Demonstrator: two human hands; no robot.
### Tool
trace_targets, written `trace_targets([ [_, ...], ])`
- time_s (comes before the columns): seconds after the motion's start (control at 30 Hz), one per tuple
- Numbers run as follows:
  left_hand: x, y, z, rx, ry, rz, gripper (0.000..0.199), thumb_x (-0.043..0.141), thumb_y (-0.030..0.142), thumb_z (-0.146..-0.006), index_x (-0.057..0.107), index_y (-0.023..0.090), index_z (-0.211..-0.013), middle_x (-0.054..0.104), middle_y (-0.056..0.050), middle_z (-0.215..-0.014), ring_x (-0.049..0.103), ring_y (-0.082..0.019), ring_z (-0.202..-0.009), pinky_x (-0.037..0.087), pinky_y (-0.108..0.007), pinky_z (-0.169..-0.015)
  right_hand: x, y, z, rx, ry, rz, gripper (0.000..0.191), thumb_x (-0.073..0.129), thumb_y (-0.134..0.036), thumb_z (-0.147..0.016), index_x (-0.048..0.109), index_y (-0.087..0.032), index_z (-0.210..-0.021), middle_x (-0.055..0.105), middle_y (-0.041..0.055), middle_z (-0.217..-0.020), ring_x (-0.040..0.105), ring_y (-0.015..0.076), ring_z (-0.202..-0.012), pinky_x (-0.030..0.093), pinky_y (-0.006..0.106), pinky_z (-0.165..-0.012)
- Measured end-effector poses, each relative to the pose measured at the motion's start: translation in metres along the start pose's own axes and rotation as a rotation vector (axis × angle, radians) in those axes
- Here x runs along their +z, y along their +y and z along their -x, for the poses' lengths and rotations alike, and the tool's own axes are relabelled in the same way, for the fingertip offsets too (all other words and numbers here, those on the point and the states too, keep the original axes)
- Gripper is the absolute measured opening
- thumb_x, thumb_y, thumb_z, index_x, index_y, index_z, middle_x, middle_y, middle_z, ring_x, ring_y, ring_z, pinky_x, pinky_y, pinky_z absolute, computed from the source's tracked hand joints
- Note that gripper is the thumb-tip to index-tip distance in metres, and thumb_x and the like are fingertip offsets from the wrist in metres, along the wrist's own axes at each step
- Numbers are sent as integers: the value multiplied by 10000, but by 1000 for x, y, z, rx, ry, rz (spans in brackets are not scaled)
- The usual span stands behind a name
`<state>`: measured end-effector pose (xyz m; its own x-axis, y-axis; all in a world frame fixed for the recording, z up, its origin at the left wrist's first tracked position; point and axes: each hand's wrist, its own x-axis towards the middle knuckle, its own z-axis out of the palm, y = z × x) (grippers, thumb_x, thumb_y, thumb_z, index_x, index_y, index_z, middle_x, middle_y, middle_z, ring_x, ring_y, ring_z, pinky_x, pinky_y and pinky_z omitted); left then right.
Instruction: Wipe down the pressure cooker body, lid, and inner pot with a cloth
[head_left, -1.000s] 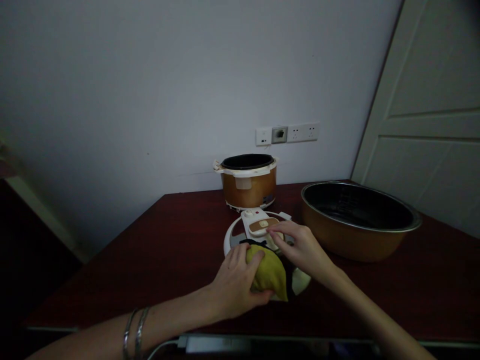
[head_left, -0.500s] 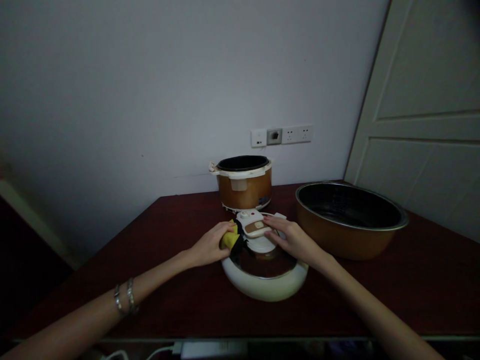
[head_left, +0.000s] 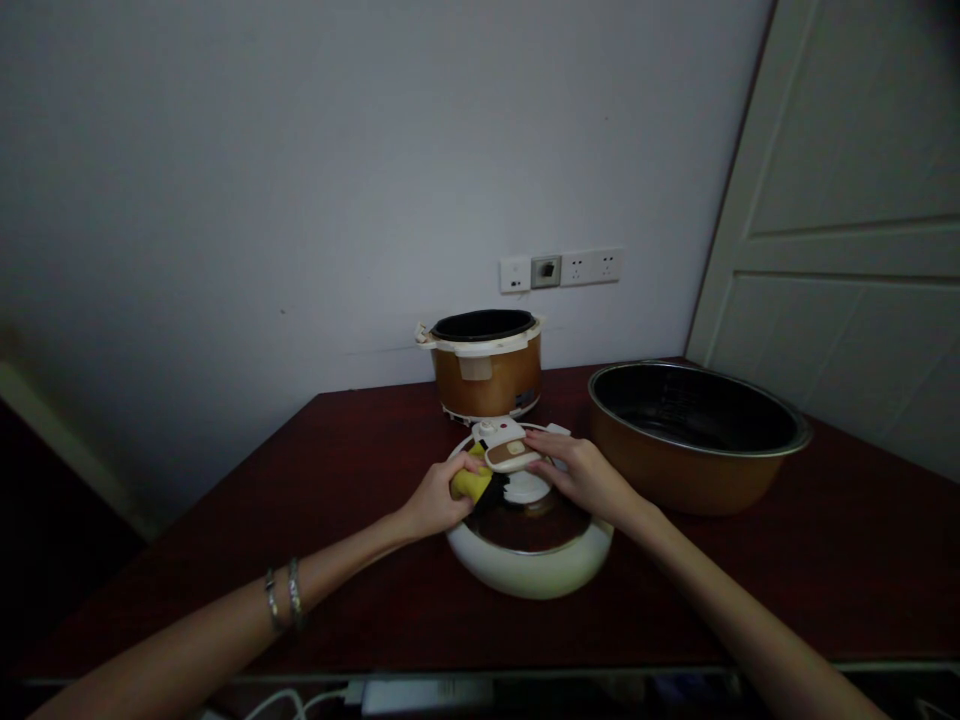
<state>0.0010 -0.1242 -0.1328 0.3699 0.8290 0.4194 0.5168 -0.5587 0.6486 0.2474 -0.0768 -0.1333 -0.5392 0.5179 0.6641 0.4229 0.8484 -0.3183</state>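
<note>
The round cooker lid (head_left: pixel 531 570), white-rimmed with a dark brown top, lies on the table in front of me. A white and brown handle with a knob (head_left: pixel 505 450) stands up in its middle. My left hand (head_left: pixel 444 495) is closed around a crumpled yellow-and-black cloth (head_left: pixel 472 485) and presses it in under the handle's left side. My right hand (head_left: pixel 589 478) grips the handle from the right, fingers on top and thumb in front. The cloth's far end is hidden behind the handle.
An orange-brown cooker body (head_left: pixel 487 375) with a white rim stands against the wall behind the lid. To the right sits a large inner pot (head_left: pixel 697 470), dark inside. Wall sockets (head_left: pixel 591 267) are above. A white power strip (head_left: pixel 427 695) with cables lies below the table edge.
My left hand has moved slightly right with the cloth, pushing it further under the handle. My right hand stays on the handle, and the lid lies nearly where it was.
</note>
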Motion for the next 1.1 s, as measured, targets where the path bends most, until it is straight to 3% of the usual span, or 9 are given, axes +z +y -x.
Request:
trace_targets([
  [0.23,3,11,11,121,-89,83,326,507,13,-582,493,188,-858,651,-97,-1122,602,-211,-1058,449,-345,-918,-1,1,-1,-1,-4,19,341,573,-215,-862,620,-144,-1192,635,144,-1190,589,253,-1125,466,415,-978],
  [0.4,-7,1,17,160,-99,18,333,535,19,-613,483,195,-891,628,-108,-1161,584,-219,-1097,431,-368,-949,-2,-2,-2,-13,-20,18,340,567,-217,-870,615,-125,-1193,634,147,-1193,578,247,-1141,459,401,-989],
  [0.53,-9,-13,9,68,55,-18,325,554,69,-685,451,191,-968,533,-153,-1263,506,-236,-1193,376,-409,-1006,0,-5,-1,-17,-16,39,348,556,-235,-880,607,-127,-1206,621,155,-1210,569,248,-1153,451,406,-998],
  [0.6,-8,-16,2,15,78,12,307,571,109,-711,441,186,-978,497,-169,-1289,488,-244,-1208,366,-419,-1015,1,-5,-1,-18,-10,45,348,553,-244,-883,606,-140,-1211,617,152,-1218,567,249,-1155,448,413,-1000],
  [0.73,-6,-11,-7,-31,31,80,286,603,152,-723,438,187,-953,509,-151,-1277,492,-239,-1189,368,-406,-1006,1,-5,0,-13,-3,42,357,548,-260,-888,600,-137,-1219,616,150,-1222,563,246,-1161,447,412,-1002],
  [0.9,-8,-5,1,-110,-50,138,316,619,132,-684,404,188,-909,626,-75,-1038,609,-187,-912,480,-337,-797,0,-7,-1,-11,3,34,348,553,-239,-880,616,-118,-1200,623,163,-1203,575,253,-1144,453,410,-998],
  [1.1,-4,-1,13,-16,-79,221,330,581,30,-647,387,207,-848,581,-129,-1246,534,-209,-1175,409,-372,-969,-1,-9,-3,-5,14,21,336,570,-218,-864,627,-159,-1190,633,142,-1191,584,256,-1132,465,422,-982],
])
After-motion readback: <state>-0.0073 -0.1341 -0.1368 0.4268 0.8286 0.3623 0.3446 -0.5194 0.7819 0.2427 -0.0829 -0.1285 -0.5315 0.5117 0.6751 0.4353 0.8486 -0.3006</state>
